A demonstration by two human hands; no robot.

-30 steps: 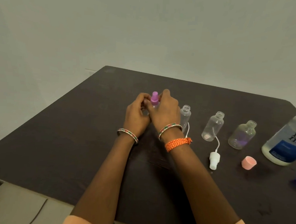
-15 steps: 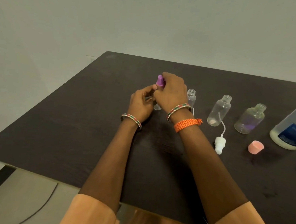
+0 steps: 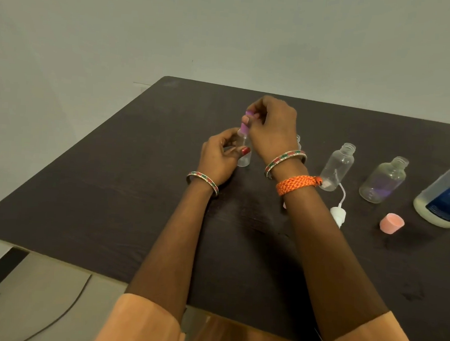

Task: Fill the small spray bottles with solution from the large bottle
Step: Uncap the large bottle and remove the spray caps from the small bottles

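Early stage, judging by layout: left hand point(image 3: 217, 156) fingers wrapped round small spray bottle point(image 3: 243, 155) on tabletop point(image 3: 110, 189), right hand point(image 3: 270, 128) fingers pinching purple spray cap point(image 3: 246, 122) just above its neck; two uncapped bottles point(image 3: 337, 166) beyond right fingers seemingly unfilled, large bottle point(image 3: 447, 196) farthest right

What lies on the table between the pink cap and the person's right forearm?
In the head view, a white spray pump with its thin tube lies between the pink cap and the right forearm.

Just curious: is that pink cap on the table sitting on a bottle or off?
Off. The pink cap lies alone on the table, apart from the open-necked bottles.
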